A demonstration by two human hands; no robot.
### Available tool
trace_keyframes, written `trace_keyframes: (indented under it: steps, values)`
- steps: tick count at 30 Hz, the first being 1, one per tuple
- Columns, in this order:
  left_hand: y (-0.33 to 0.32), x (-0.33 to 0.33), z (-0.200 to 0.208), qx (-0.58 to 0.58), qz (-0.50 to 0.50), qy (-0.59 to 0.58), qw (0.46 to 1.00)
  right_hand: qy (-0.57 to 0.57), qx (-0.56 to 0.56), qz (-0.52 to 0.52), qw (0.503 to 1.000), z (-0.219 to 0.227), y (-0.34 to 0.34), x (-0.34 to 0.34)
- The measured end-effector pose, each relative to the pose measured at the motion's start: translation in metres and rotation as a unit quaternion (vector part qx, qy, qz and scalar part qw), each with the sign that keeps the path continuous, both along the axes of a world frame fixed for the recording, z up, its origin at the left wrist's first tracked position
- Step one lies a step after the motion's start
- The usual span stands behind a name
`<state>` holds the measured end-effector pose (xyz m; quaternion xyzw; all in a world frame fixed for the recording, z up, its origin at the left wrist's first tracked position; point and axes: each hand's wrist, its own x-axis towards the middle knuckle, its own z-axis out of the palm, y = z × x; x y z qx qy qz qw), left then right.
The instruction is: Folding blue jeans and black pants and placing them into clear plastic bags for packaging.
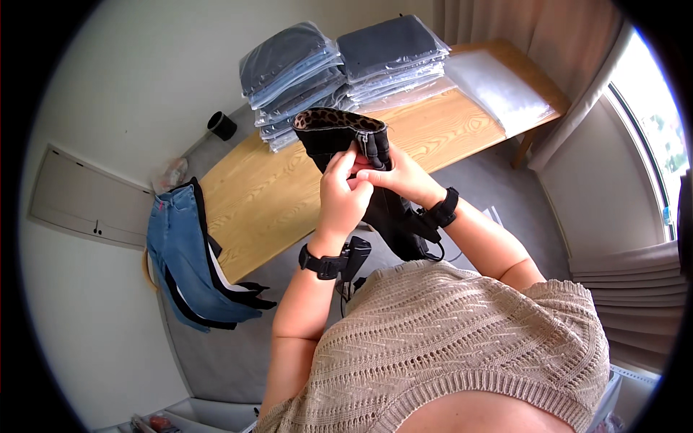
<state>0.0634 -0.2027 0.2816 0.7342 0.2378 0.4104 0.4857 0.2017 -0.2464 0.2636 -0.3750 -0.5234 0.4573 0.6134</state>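
Note:
A pair of black trousers [393, 224] hangs in front of me, its waistband up and a leopard-print lining showing inside the top. My left hand [342, 199] pinches the fabric just below the waistband, fingertips pressed to the front. My right hand [406, 177] grips the same trousers at their right side, its thumb pointing toward the left fingers. The hands nearly meet there, and some fingers are hidden behind or in the cloth. The legs drop down toward my body.
Beyond the trousers stands a wooden table [253, 206] bearing two stacks of bagged folded garments [289, 61] [393, 47] and clear plastic bags [498, 83]. Blue jeans [177, 224] and dark garments drape over its left end. A black bin [221, 126] sits by the wall; curtains [570, 94] hang at right.

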Motion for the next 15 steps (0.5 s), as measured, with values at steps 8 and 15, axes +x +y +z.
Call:
trace_keyframes:
  steps: [8, 15]
  values:
    - [0.014, -0.042, 0.045, 0.228, 0.074, 0.182, 0.954, -0.104, -0.06, -0.026, 0.992, -0.016, -0.002, 0.023]
    - [0.033, -0.039, 0.043, 0.448, 0.053, 0.307, 0.838, -0.103, -0.042, 0.009, 0.994, -0.019, -0.007, 0.013]
